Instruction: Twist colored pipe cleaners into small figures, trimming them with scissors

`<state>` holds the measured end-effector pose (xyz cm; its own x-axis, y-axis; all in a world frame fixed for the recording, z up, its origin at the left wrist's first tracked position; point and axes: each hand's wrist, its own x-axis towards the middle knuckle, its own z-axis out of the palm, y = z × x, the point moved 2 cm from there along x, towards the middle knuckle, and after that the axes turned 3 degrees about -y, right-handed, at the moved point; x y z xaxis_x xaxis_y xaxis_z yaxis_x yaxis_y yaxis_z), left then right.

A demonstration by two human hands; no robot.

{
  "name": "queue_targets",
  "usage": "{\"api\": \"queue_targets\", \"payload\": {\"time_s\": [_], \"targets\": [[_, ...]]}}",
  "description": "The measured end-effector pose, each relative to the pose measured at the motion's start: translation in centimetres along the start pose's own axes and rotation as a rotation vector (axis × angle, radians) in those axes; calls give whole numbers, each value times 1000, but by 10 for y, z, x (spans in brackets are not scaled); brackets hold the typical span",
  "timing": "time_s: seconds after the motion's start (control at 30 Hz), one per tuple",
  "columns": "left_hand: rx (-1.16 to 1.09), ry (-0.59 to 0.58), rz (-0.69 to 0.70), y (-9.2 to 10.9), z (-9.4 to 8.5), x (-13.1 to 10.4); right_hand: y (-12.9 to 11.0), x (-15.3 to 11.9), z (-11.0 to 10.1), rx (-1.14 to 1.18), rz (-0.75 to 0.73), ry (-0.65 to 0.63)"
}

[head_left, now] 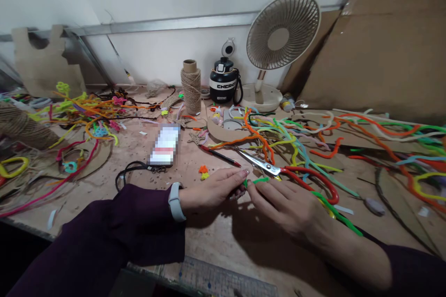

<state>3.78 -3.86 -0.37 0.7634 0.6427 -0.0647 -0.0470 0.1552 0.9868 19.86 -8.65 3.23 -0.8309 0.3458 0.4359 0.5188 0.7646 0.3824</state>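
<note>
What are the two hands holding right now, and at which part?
Both hands pinch a green pipe cleaner: the left hand at its end, the right hand just beside, the rest trailing under the right hand.

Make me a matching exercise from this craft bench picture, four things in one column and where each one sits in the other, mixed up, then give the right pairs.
Things:
1. scissors
2. twine spool
3. fan
4. phone

Places:
A. upright by the back wall, left of the black bottle
B. flat on the bench, beyond the left hand
C. at the back, right of the black bottle
D. just beyond the fingertips of the right hand, red handles to the right

Pairs: 1-D, 2-A, 3-C, 4-B
</note>
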Motion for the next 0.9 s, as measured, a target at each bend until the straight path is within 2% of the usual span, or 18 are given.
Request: {"api": "queue_targets", "payload": {"time_s": [0.1,0.23,0.47,0.53,0.63,0.73,0.8,0.9], "targets": [[8,1,-9,-2,0,1,1,2,1,-1,-17,1],[103,81,11,-2,-3,2,-1,0,2,-47,6,0],[220,165,110,4,-5,0,-6,-6,-1,-16,168,125],[201,184,131,6,-4,-1,-4,-2,1,140,276,123],[151,202,141,8,-3,-2,3,4,2,514,450,132],[94,187,139,12,-2,-5,10,8,3,866,594,73],[47,145,137,16,-1,-6,15,8,6,1089,639,-11],[4,47,144,23,1,-9,22,6,11,1329,620,-114]]}}
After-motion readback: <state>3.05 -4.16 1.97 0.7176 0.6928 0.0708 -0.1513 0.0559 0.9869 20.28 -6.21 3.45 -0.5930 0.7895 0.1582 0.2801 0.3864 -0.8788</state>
